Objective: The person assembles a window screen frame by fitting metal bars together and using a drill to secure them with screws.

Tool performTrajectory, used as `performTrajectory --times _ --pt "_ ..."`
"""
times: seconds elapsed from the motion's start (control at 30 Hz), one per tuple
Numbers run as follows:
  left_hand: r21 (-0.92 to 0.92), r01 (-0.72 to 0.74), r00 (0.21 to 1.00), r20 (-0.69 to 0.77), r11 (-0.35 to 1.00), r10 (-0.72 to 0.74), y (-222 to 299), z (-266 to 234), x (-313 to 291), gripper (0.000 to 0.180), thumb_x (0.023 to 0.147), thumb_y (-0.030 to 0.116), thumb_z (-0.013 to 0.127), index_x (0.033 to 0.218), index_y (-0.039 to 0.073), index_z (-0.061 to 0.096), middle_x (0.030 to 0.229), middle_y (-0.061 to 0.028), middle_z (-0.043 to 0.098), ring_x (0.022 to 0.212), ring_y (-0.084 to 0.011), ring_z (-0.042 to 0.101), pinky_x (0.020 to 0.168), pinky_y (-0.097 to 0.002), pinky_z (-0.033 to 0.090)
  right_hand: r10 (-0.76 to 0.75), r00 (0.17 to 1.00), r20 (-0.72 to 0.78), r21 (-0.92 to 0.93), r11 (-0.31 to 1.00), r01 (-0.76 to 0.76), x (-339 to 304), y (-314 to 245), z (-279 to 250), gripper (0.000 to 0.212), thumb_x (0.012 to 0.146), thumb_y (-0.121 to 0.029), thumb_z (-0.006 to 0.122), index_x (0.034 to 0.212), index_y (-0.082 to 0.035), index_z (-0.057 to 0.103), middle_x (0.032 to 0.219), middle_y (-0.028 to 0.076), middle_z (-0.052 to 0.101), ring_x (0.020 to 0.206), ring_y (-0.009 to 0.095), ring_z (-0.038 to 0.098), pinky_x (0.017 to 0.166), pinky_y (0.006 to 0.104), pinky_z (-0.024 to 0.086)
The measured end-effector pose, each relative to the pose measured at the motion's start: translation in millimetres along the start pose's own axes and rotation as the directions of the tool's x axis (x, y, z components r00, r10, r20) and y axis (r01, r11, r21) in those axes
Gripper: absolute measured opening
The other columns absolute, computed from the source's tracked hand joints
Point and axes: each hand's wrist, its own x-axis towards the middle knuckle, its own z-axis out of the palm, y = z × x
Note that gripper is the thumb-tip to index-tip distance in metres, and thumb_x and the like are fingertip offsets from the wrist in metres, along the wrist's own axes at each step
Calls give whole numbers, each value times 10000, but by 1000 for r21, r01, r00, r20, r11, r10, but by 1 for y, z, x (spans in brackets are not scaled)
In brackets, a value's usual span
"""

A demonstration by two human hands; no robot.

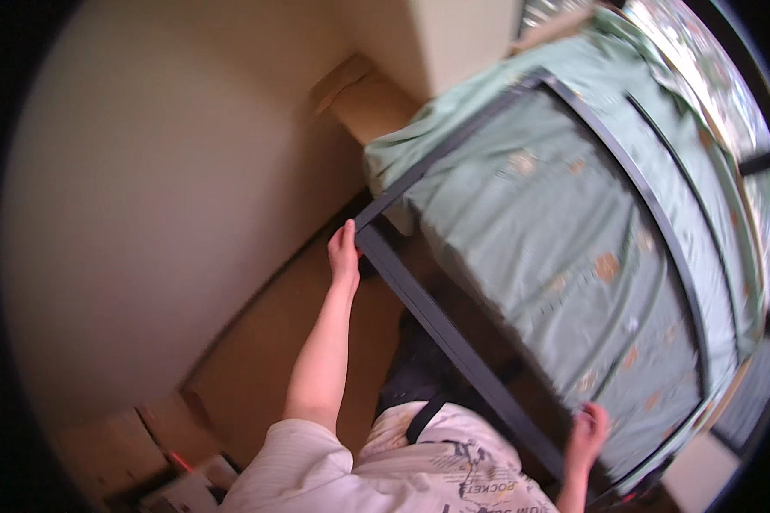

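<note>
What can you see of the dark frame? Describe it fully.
The dark grey frame is an open, four-sided outline of slim, flat bars that look like painted metal. It sits slantwise in view, far part over the green cloth, near bar outside the cloth's edge. The left hand holds its left corner; whether the right hand touches it is unclear.
</note>
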Motion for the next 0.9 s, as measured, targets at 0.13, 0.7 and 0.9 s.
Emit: performTrajectory --times 0.13,0.7,0.9 --pt "186 -152 986 101 971 135 -11 -12 -3 291 961 342 584 845 75 583 749 47 531 703 -38 495 597 -233 408 -797 236 557 252 433 866 121 -276 198 386 710 -87 732 1081 -24 643 1054 131 615 998 337 584 876 416 481" --pt "164 -123 926 374 979 54 -27 -50 9 262 783 255 729 796 58 557 590 -84 534 475 -282 538 443 -353 406 407 -719 564 368 656 659 221 -385 510 304 940 -338 556 888 -39 573 783 151 608 712 371 610 633 446 488" --pt "221 -151 918 394 964 53 -25 -38 18 245 777 200 747 842 24 590 619 -98 561 478 -275 549 442 -334 410 383 -693 611 324 678 660 223 -379 510 317 920 -361 587 838 -56 553 767 137 603 681 371 607 609 450 485"
